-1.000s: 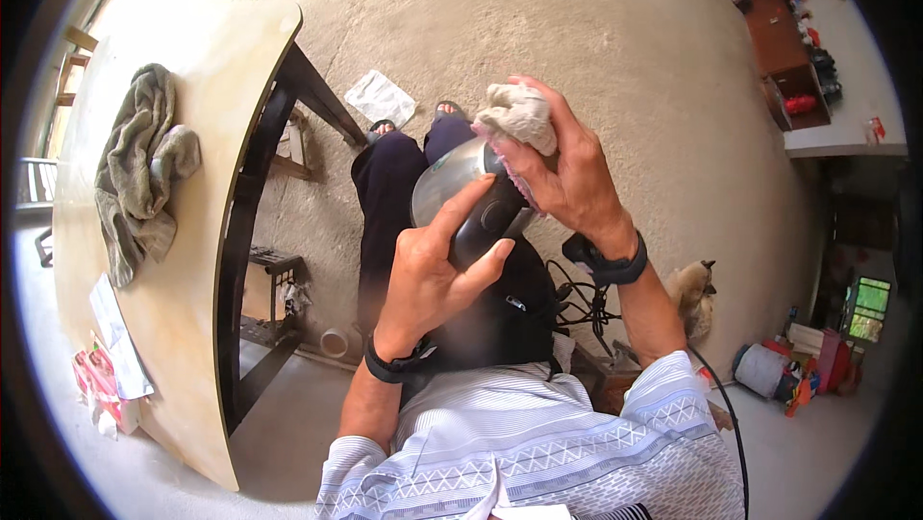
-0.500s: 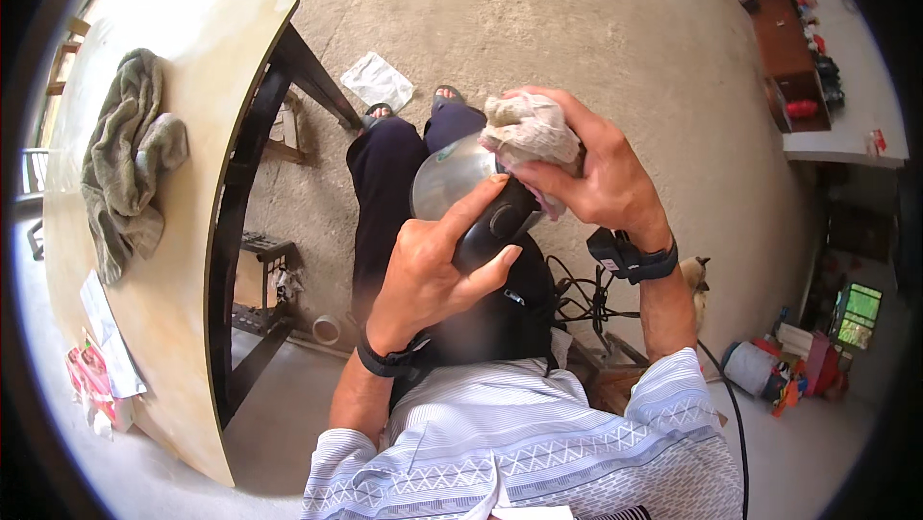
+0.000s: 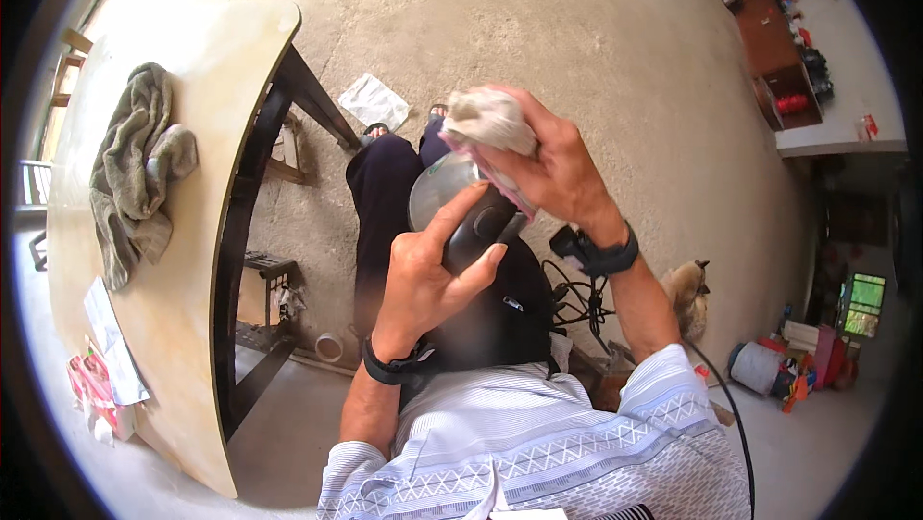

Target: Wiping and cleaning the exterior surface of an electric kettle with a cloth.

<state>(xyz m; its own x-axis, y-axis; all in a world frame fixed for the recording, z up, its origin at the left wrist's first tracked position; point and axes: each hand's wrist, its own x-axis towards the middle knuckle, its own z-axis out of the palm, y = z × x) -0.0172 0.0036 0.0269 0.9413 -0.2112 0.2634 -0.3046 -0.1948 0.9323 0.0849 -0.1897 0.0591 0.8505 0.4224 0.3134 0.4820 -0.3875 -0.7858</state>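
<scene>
My left hand point(image 3: 420, 277) is closed round the thick black handle of what looks like a kettle point(image 3: 435, 195), with a shiny rounded metal body; its index finger and thumb lie along the handle. In my right hand point(image 3: 569, 166) is a bunched, whitish cleaning cloth point(image 3: 488, 120) with a pink edge. The cloth hangs over the kettle's far right side, close to the top of the handle, and covers part of it. Whether the cloth presses on the metal there cannot be made out. The kettle is held above my lap, tilted.
At the left stands a pale table point(image 3: 207, 87) with a grey-green towel point(image 3: 135, 169) and papers on it. Black cables point(image 3: 582, 294) lie beside my right leg, near a cat point(image 3: 686, 291). White paper point(image 3: 375, 100) lies on the floor by my feet.
My right hand has moved left with the cloth, across the upper side of the kettle. The left hand keeps its grip on the handle, nearly in place.
</scene>
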